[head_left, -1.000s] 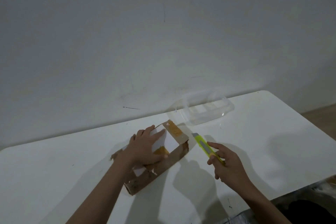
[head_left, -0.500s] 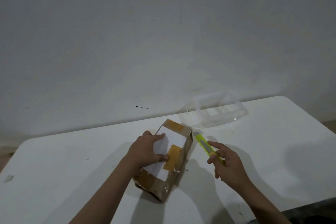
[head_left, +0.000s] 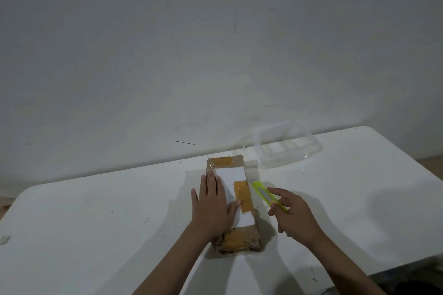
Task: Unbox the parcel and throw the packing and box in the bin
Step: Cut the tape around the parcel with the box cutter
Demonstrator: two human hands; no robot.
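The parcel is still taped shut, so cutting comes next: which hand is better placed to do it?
The right hand: it holds the yellow cutter beside the parcel, tip at its edge. The left hand lies flat on top, steadying.

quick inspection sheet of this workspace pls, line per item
surface: white table, scuffed, small dark marks
job's things: taped cardboard parcel with a white label, lying flat, unopened; yellow utility knife beside its right edge
clutter: clear plastic tray at the back by the wall
grips: left hand pressed flat on the parcel; right hand closed on the knife
cables: nothing seen
surroundings: bare grey wall; bin not in view
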